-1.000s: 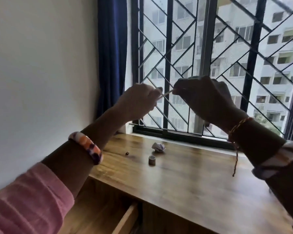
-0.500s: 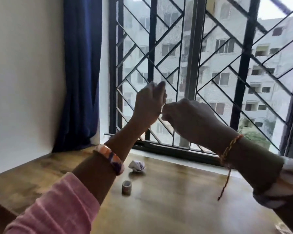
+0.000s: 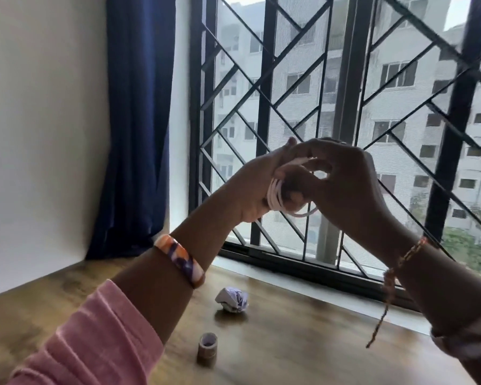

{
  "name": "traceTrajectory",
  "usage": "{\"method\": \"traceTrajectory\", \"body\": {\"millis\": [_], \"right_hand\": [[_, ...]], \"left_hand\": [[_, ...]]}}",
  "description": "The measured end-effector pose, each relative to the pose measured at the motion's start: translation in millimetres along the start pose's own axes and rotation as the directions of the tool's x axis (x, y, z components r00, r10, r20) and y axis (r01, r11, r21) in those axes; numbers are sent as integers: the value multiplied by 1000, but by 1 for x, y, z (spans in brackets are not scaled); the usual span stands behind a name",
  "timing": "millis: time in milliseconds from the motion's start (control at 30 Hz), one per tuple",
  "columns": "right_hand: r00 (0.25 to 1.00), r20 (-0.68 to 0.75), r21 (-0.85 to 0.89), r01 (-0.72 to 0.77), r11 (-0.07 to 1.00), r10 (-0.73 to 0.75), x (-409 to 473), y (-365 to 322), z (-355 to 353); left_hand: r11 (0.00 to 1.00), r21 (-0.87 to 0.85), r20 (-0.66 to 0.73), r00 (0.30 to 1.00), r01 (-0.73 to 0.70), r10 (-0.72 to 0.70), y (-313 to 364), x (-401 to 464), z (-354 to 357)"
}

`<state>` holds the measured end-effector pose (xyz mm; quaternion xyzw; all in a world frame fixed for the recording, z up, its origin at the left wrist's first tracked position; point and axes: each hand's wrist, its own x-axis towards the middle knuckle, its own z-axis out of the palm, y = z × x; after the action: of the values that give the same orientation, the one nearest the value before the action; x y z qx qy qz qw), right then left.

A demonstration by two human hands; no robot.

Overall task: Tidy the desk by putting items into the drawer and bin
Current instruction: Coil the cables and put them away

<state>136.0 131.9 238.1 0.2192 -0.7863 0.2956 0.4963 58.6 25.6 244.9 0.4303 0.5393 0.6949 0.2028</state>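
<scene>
A thin white cord [image 3: 276, 196] is coiled in several loops around the fingers of my left hand [image 3: 257, 187], raised in front of the window. My right hand [image 3: 345, 184] pinches the free end of the cord, and one loop [image 3: 303, 213] hangs below between both hands. On the wooden desk [image 3: 303, 343] below lie a crumpled white paper ball [image 3: 232, 299] and a small cardboard tape core [image 3: 207, 349] standing upright. Neither the drawer nor the bin is in view.
A white wall [image 3: 39, 134] runs along the desk's left side, with a dark blue curtain [image 3: 139, 120] in the corner. Behind the desk is a window with a black metal grille [image 3: 345, 107] and a pale sill [image 3: 303, 284].
My hands came together and lower; the cord, held taut between them before, is now wound in loops around my left hand. The view shifted right and away from the open drawer.
</scene>
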Motion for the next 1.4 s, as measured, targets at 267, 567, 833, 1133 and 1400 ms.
{"method": "traceTrajectory", "body": {"millis": [267, 567, 833, 1133, 1400], "right_hand": [[988, -54, 7, 148, 989, -147, 8, -1, -16], [995, -75, 124, 71, 990, -62, -15, -14, -68], [990, -133, 370, 1, 929, 52, -46, -69, -61], [986, 4, 580, -136, 803, 164, -61, -147, -81], [821, 353, 688, -552, 470, 448, -71, -226, -32]], "left_hand": [[963, 197, -353, 903, -185, 246, 8, -15, 32], [680, 694, -86, 911, -235, 403, 7, -57, 85], [524, 851, -443, 513, -15, 735, 14, -103, 121], [-80, 957, -96, 564, 280, 820, 53, -183, 125], [-113, 968, -51, 616, 224, 786, 92, -267, 118]]}}
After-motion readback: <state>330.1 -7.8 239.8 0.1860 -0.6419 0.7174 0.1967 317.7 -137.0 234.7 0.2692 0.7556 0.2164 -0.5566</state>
